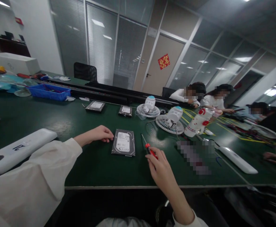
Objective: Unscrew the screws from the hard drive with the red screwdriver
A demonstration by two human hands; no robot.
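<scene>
A hard drive (124,142) lies flat on the green table (97,164), label up, in front of me. My left hand (100,133) rests on the table just left of the drive, fingers curled, fingertips close to its edge. My right hand (160,167) is closed round the red handle of a screwdriver (148,147), whose tip points up and away, just right of the drive.
Two more hard drives (95,106) (125,110) lie farther back. Two small white fans (148,108) (171,121) and a white-and-red bottle (198,121) stand to the right. A blue tray (50,91) sits far left, white devices (14,151) (237,160) near the front. Other people sit at right.
</scene>
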